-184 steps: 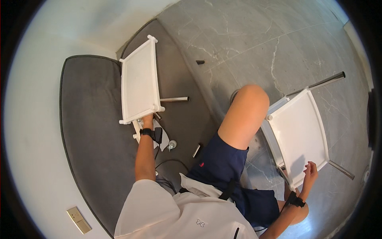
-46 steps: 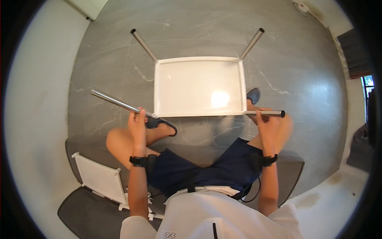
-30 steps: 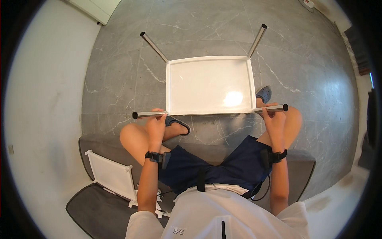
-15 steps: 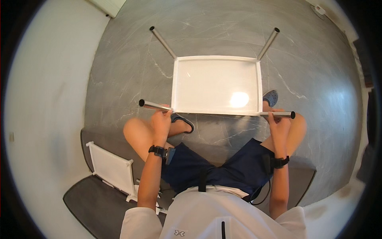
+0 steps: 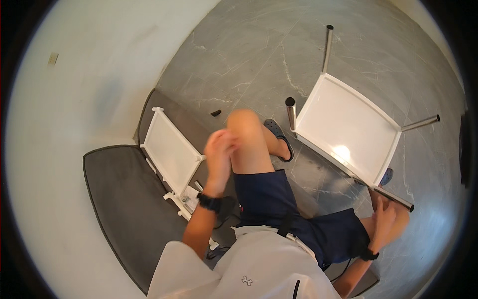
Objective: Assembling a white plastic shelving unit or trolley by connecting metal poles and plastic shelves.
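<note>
A white rectangular tray (image 5: 343, 122) with a raised rim lies to the right in front of me, a metal tube leg standing out from each corner. My right hand (image 5: 384, 219) is at its near corner, with the fingers closed at the metal leg (image 5: 396, 198) there; the exact grip is partly blurred. Off the tray, my left hand (image 5: 219, 152) is raised beside my left knee, smeared by motion, and nothing shows in it. Below and left of that hand lies a second white tray (image 5: 172, 147) on the dark grey seat.
Beside the second tray are white frame parts (image 5: 177, 205) and a small clear bag (image 5: 190, 197) of pieces. A short dark piece (image 5: 215, 113) rests near the seat's front edge. The grey seat (image 5: 119, 199) meets a white wall (image 5: 89, 99) at the left.
The view has swung left, so the tray now appears farther right and turned. My left hand has let go of the near-left leg and moved toward the seat. My right hand stays by its leg.
</note>
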Demonstrator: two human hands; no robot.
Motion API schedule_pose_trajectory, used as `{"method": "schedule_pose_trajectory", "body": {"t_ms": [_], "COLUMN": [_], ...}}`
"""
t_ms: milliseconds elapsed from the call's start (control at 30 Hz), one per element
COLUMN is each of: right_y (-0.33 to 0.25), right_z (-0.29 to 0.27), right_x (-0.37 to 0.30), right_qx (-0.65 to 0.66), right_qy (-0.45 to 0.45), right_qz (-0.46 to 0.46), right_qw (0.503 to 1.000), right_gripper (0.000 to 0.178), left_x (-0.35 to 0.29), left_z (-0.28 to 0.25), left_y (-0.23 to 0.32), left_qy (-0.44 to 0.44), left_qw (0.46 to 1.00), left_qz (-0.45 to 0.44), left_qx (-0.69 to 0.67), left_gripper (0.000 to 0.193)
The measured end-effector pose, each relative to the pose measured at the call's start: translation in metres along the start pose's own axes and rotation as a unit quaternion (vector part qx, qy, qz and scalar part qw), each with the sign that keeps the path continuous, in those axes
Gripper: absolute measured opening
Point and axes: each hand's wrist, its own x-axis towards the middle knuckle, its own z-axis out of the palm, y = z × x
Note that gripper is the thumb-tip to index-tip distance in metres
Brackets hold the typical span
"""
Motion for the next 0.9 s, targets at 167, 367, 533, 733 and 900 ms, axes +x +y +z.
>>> {"method": "schedule_pose_trajectory", "body": {"t_ms": [167, 367, 533, 733, 900], "right_y": [0.007, -0.032, -0.055, -0.066, -0.064], "right_z": [-0.005, -0.023, 0.008, 0.004, -0.018], "right_x": [-0.02, -0.033, -0.035, -0.048, -0.036], "right_qx": [0.119, 0.147, 0.161, 0.179, 0.235], "right_qy": [-0.074, -0.064, -0.067, -0.075, -0.093], "right_qz": [-0.115, -0.232, -0.337, -0.371, -0.388], "right_qw": [0.983, 0.959, 0.925, 0.908, 0.886], "right_gripper": [0.039, 0.032, 0.029, 0.027, 0.026], "left_x": [-0.014, 0.034, 0.029, 0.016, -0.018], "left_z": [-0.173, -0.27, -0.364, -0.316, -0.266], "left_y": [-0.066, -0.158, -0.138, 0.002, 0.043], "left_qy": [0.382, 0.352, 0.342, 0.275, 0.222], "left_qw": [0.879, 0.794, 0.919, 0.812, 0.886], "left_qz": [-0.174, -0.136, 0.037, 0.124, 0.209], "left_qx": [-0.227, -0.477, -0.192, 0.499, 0.349], "left_gripper": [0.043, 0.044, 0.017, 0.027, 0.026]}}
